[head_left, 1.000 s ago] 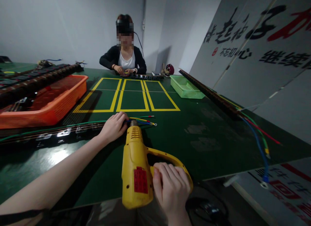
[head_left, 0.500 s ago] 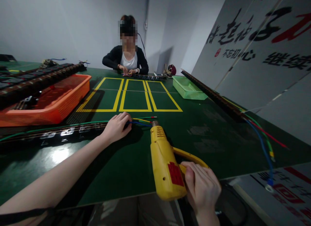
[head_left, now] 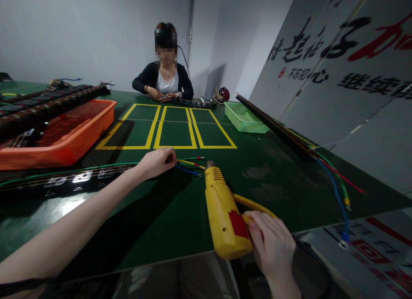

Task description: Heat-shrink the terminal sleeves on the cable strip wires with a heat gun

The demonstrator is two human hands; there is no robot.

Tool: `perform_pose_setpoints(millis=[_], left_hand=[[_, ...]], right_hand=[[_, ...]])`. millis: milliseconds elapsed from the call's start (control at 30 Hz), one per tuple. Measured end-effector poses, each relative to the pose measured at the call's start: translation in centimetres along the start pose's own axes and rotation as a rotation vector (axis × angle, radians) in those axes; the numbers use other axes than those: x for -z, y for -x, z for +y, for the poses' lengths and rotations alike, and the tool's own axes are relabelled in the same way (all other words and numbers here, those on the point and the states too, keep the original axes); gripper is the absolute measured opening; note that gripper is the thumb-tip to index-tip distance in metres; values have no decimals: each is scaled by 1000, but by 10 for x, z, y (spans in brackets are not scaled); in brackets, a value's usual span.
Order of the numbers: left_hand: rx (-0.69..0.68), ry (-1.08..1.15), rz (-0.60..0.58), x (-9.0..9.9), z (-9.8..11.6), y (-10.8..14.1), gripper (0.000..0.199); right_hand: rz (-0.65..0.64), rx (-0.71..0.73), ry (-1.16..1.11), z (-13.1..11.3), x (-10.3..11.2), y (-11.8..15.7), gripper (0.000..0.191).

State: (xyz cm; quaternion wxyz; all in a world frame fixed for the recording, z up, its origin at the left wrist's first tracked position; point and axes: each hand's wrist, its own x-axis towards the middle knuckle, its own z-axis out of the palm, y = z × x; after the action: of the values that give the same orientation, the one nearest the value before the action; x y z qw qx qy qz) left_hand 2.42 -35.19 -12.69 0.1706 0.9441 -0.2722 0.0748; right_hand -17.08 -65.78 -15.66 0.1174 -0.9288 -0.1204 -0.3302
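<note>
My right hand (head_left: 273, 243) is wrapped round the handle of a yellow heat gun (head_left: 223, 209) with a red label, its metal nozzle pointing away from me. Just left of that nozzle, the wires (head_left: 188, 162), green, yellow and blue with ring terminals on their ends, stick out to the right of my left hand (head_left: 160, 161). The left fingers are closed round the wires; the fingertips are partly hidden. From there a long dark strip (head_left: 80, 179) with a green wire along it runs left over the table, partly behind my left forearm.
An orange basket (head_left: 93, 131) with dark strips across it stands at left. Yellow taped rectangles (head_left: 175, 147) mark the green table. A pale green basket (head_left: 246, 119) and another dark strip (head_left: 273, 127) with hanging wires lie right. Across the table sits a person (head_left: 167, 82), hands on parts.
My left hand has turned, and the wire ends now show spread apart. The heat gun's nozzle has shifted slightly right of the terminals. The person opposite has moved their hands slightly.
</note>
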Motion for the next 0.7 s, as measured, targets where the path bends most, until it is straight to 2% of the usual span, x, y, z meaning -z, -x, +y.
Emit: perform_pose_setpoints(millis=[67, 167, 233, 333, 400, 467, 567, 700], left_hand=[[19, 72, -62, -5, -1, -5, 26], [87, 135, -138, -10, -4, -8, 32], [111, 199, -142, -10, -5, -8, 33], [120, 263, -119, -10, -6, -8, 35], [143, 320, -74, -11, -6, -8, 37], [183, 410, 15, -12, -6, -8, 39], [215, 511, 112, -15, -7, -9, 38], [219, 512, 145, -16, -7, -10, 35]], right_hand=[[-62, 46, -29, 1, 6, -3, 47], [-159, 132, -60, 0, 15, -8, 79], [-217, 168, -39, -5, 19, -11, 99], [-322, 140, 20, -15, 21, -15, 120], [-368, 115, 24, -20, 19, -17, 123], [-349, 123, 16, -24, 16, -17, 121], [-238, 146, 33, -29, 7, -14, 118], [-123, 164, 37, -41, -2, -10, 114]])
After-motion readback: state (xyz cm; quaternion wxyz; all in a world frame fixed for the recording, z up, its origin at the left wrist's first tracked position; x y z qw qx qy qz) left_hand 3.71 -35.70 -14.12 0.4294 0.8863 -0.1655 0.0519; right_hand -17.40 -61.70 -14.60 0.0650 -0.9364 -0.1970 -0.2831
